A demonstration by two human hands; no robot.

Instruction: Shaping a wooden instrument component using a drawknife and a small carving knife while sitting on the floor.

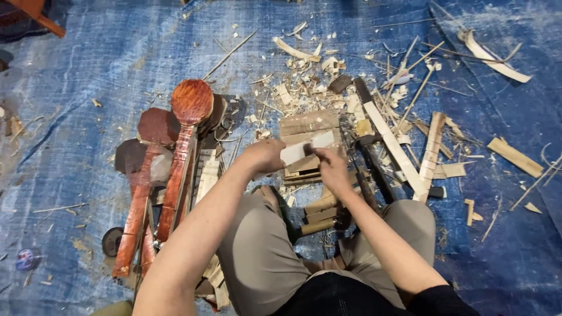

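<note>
Between the knees, near the middle of the blue tarp [88,70]: a low stack of wood blocks [307,126], serving as a rest. On top, a pale strip [307,146], pinned flat and angled toward the body, so as not to slide under pressure. Left hand [263,157] closed over the strip's near end, knuckles up, pressing down to steady it. Right hand [332,169] curled shut around something dark and small at the strip's face, likely a blade; too hidden by the fingers to tell its kind. Both forearms braced inward over the thighs, elbows tucked, giving short, controlled reach.

Left of the stack, toward the tarp's left side: reddish spoons [178,158] with round heads, lying side by side with handles toward the body, heads pointing away, grouped apart from the litter and within the left arm's reach. Beside them, pale slats [206,178], partly under the spoons.

Right of the stack: a long pale board [395,149] lying diagonally, crossing a dark bar [374,167], both close to the right hand. Further right, a short plank [432,146] and loose offcuts [515,157] toward the tarp's right edge.

Beyond the stack, toward the far edge: shavings [304,82] and thin splinters, thickest just past the blocks, thinning outward. Below the blocks, short rounded pieces [322,210] wedged against the right leg.
</note>
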